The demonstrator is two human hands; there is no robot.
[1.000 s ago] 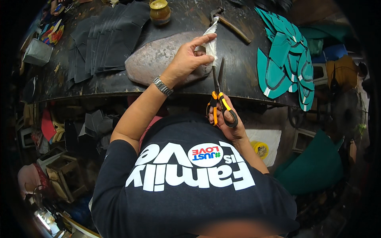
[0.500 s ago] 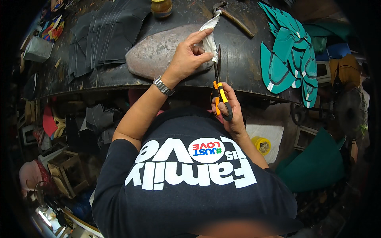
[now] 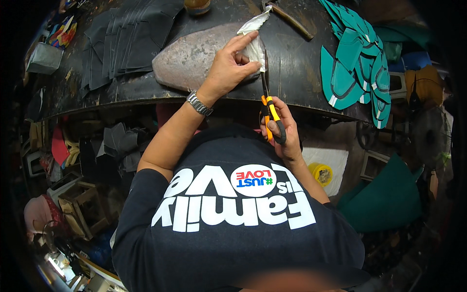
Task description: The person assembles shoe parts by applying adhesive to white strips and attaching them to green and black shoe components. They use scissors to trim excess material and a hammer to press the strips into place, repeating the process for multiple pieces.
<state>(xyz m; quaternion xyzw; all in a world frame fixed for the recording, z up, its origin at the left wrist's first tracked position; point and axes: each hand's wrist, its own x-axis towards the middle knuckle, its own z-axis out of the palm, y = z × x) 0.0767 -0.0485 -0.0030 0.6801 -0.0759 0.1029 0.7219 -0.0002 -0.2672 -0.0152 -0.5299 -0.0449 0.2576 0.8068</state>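
Between the thumb and fingers of my left hand (image 3: 229,68) is a thin white strip of cloth-like material (image 3: 255,23), held up over the right end of a flat grey stone slab (image 3: 187,63). My right hand (image 3: 287,131) grips a pair of scissors (image 3: 268,104) by its orange and black handles. The blades point away from me, at the near right edge of the white strip. Whether they are cutting into it is too fine to tell. A wooden-handled hammer (image 3: 294,22) lies on the table just beyond the strip.
The dark worktable (image 3: 292,73) carries overlapping black cut pieces (image 3: 131,39) at left and a heap of green cut pieces (image 3: 357,63) at right. A jar (image 3: 196,6) stands at the far edge. Below the table's right side are a yellow tub (image 3: 321,174) and a green sheet (image 3: 384,199).
The scissor blades look closer together than before. More of the white strip sticks out beyond my left fingers, and the view has shifted slightly.
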